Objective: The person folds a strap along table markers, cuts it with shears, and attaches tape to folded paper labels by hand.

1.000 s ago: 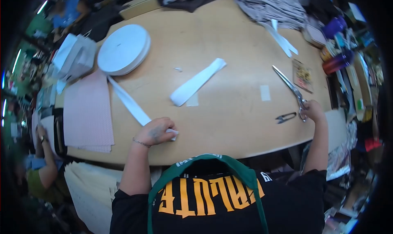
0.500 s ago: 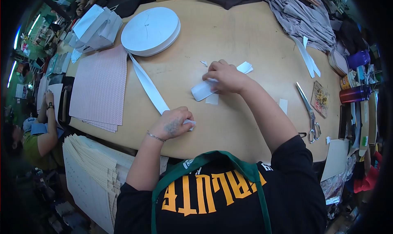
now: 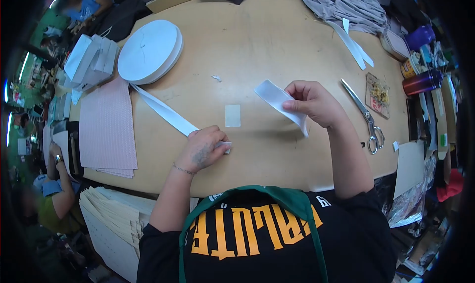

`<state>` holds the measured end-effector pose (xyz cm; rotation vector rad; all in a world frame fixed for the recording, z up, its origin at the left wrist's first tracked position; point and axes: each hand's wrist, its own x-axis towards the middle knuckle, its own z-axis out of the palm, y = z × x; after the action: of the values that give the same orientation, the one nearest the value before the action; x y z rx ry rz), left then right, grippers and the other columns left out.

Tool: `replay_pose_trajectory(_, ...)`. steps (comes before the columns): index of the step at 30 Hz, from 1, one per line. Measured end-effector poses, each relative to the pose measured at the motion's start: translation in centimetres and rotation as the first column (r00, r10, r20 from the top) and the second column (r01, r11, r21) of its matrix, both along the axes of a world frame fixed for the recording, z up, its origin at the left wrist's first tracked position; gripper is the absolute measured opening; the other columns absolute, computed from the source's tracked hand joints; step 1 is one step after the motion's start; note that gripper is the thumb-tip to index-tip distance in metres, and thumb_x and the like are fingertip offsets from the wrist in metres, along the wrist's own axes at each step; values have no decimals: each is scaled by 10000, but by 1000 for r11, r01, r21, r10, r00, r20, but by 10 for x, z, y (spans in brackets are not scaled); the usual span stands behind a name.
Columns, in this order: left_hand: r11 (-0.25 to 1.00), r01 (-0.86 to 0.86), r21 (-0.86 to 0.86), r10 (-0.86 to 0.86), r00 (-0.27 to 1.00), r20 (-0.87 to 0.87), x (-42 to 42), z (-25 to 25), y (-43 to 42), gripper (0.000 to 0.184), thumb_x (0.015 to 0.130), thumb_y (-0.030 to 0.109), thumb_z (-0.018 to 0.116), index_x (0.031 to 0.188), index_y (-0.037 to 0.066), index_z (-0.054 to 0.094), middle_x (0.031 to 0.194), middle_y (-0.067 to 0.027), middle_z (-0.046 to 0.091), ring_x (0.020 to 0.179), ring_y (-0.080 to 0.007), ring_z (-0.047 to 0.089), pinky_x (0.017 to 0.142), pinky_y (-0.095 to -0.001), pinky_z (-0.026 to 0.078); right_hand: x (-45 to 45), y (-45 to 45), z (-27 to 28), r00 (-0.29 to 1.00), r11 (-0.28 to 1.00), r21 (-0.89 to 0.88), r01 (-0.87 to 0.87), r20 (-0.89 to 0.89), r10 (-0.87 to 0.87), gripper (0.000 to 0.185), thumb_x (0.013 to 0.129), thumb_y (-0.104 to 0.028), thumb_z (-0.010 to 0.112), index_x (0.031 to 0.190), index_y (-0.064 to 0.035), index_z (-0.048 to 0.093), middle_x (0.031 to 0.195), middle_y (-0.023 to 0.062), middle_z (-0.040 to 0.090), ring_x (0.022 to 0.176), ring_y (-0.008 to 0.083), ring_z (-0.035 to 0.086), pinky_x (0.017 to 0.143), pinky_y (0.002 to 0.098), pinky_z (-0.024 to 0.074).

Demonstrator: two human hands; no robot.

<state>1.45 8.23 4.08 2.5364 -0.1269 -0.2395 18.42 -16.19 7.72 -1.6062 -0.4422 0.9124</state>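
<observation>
A wide white band [image 3: 166,110] runs from its big flat roll [image 3: 148,50] to the near side of the table. My left hand [image 3: 203,147] is closed around this band, and its short end pokes out past the fingers. In my right hand [image 3: 316,102] a loose white strip [image 3: 273,95] is pinched between thumb and fingers, raised a little above the table, with one end drooping. Whether it is one layer or more I cannot tell. Between the hands lies a small pale rectangle [image 3: 233,116]. A white scrap [image 3: 216,78] rests farther back.
Metal scissors [image 3: 367,117] lie to the right, beside a small board with yellowish bits [image 3: 377,96]. Two crossed white strips [image 3: 354,45] and grey cloth [image 3: 341,6] are behind them. Pink patterned sheets [image 3: 108,129] cover the left side. Other people sit at left.
My right hand has picked up the white strip and carried it rightward, uncovering the pale rectangle. The left hand keeps its hold on the band. The camera view has shifted.
</observation>
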Motion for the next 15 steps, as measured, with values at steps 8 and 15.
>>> replay_pose_trajectory(8,928,-98,-360,176,966,192,28,27,-20,367,804,218,687,1108,31,601,992,-59,627,925,-189,593,744,-307,473,-29,3,-9,993,999,-39,-25,-118,20,173,779,-74,713,907,3,625,803,14,630,713,72,569,667,210,446)
replay_pose_trajectory(15,681,-200,-704,195,977,-88,34,58,-33,183,866,120,629,988,-17,624,761,-21,616,694,-62,553,648,-206,452,-58,12,22,975,991,-105,-87,198,106,211,813,-99,680,980,2,599,831,22,614,749,83,552,688,228,449)
